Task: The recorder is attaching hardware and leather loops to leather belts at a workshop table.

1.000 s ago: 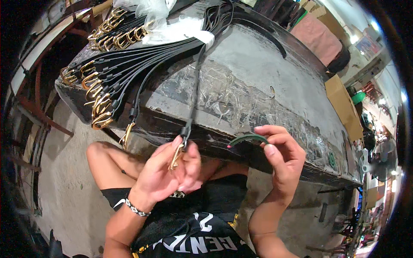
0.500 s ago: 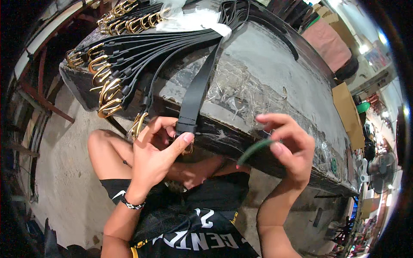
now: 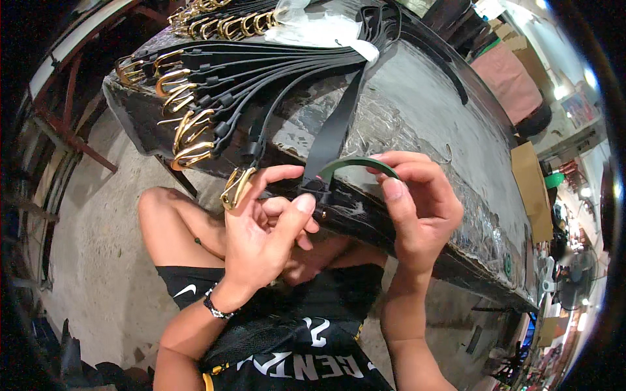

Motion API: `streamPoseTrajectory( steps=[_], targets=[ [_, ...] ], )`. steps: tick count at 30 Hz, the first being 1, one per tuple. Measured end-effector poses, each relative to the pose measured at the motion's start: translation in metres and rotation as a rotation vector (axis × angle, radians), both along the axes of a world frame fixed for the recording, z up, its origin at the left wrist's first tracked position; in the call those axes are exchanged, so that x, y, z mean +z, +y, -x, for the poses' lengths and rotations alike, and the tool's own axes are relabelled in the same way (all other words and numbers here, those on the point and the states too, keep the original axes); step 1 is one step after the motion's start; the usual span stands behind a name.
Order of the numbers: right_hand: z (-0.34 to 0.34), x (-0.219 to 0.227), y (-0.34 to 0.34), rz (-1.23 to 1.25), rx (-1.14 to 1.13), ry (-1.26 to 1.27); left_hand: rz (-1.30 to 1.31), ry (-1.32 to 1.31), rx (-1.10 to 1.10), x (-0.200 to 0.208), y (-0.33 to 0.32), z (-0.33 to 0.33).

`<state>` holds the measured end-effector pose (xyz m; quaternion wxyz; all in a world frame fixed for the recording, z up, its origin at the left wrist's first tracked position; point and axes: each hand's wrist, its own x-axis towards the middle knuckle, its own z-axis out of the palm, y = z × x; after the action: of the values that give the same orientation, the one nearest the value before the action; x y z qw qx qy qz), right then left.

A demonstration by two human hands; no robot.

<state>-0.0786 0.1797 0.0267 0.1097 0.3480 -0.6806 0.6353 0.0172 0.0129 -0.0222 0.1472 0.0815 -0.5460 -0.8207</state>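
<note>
A black belt hangs over the near edge of the table from a tied bundle. At its lower end are a black keeper loop and a sliver of brass. My left hand is at this end, thumb and index finger against the belt's left side; the other fingers are curled and partly hidden. Between thumb and fingers, my right hand pinches a thin curved green strip. The strip arches leftward, its reddish tip lying at the belt just above the keeper loop.
Several black belts with gold buckles fan out on the left, gathered by a white tie. More buckles lie behind. Clear plastic film covers part of the dark table. Cardboard and a fan stand at right.
My right hand has brought the green strip left and up, to the belt. My left thumb has slid off the keeper loop to its left side. The view has shifted slightly.
</note>
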Motion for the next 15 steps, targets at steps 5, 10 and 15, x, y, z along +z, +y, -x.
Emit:
streamPoseTrajectory(
  steps=[5, 10, 15],
  targets=[
    [0.006, -0.007, -0.004, -0.15, -0.044, 0.223, -0.083, 0.008, 0.057, -0.015, 0.005, 0.005],
    [0.003, -0.006, -0.003, -0.242, -0.007, 0.221, -0.142, 0.042, 0.057, -0.022, 0.006, 0.004],
    [0.003, -0.007, -0.005, -0.266, -0.035, 0.285, -0.128, 0.036, 0.055, -0.02, 0.007, 0.003]
  ],
)
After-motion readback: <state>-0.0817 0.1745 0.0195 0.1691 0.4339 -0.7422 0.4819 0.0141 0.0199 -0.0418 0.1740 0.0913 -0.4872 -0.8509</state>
